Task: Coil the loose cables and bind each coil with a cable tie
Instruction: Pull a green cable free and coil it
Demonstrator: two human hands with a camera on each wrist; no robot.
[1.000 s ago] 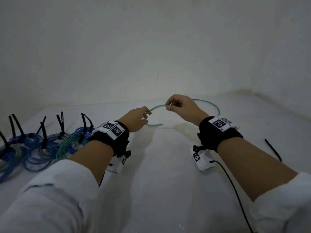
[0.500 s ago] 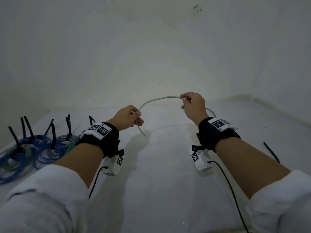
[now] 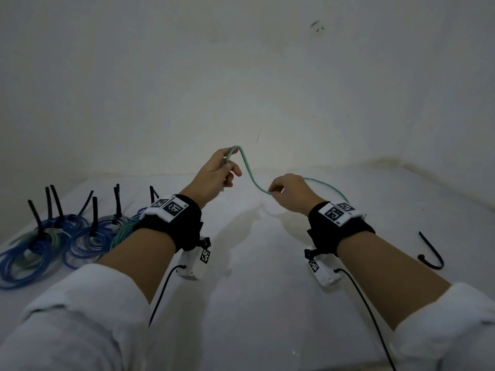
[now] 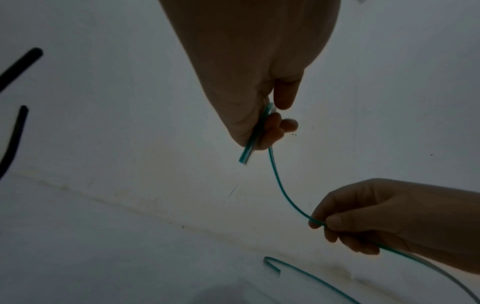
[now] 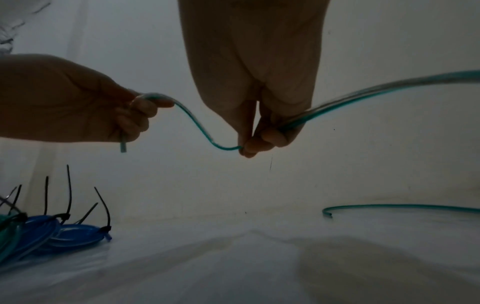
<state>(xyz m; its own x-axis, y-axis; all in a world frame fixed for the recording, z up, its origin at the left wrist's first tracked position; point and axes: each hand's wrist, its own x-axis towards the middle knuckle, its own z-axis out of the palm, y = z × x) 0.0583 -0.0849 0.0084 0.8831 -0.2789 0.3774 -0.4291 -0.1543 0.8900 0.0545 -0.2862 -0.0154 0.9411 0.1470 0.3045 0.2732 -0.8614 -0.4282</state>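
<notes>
Both hands hold the green cable (image 3: 250, 174) clear above the white table (image 3: 254, 290), left hand (image 3: 214, 174) gripping its end, right hand (image 3: 290, 192) pinching farther along; coiling appears barely begun, the next move calling for a first loop, with the loose cable tie (image 3: 431, 250) alongside.

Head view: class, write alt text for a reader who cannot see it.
Two hands hold a green cable above a white table: the left hand raised, the right hand lower. Bound cable coils lie left; a loose black cable tie lies right.
</notes>
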